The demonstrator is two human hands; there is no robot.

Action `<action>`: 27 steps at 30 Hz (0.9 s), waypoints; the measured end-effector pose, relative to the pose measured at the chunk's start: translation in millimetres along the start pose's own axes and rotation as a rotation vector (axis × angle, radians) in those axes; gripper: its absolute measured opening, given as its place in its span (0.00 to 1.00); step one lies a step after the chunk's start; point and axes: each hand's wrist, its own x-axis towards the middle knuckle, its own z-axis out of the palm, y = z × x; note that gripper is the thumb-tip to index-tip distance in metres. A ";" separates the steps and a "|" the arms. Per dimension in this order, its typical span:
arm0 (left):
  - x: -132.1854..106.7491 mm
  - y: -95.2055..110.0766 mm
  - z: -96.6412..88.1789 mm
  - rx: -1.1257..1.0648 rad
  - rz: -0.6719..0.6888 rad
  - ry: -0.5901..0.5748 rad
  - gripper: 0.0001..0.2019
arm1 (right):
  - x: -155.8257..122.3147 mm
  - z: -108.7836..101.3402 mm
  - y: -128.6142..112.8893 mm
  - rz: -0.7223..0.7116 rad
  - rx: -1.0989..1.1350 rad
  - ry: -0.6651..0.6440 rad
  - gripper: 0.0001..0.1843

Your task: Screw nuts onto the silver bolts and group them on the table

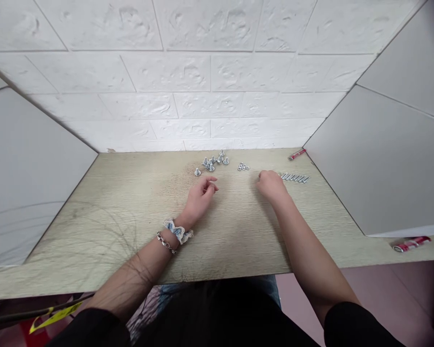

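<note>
My left hand (201,193) hovers at or rests on the wooden tabletop (231,241), its fingers loosely bent and apart, with nothing visible in them. Just beyond it stands a loose cluster of silver bolts with washers on them (212,163), heads down and shanks mostly up. My right hand (272,185) is closed, its fingertips curled under and out of sight; whether they hold anything is hidden. Beside its right edge lies a neat slanted row of silver screws or bolts (295,178). Between the two hands, farther back, a small group of nuts (243,166) lies together.
A white brick-patterned wall (210,103) closes off the back. Grey panels stand at the left (32,178) and right (383,159). One red can-like cylinder (297,154) lies by the back right corner, another red cylinder (411,244) by the right panel's front end.
</note>
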 end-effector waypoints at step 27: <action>2.0 -4.4 -0.1 0.034 0.011 -0.009 0.11 | -5.6 -6.5 -6.7 0.006 0.088 0.042 0.20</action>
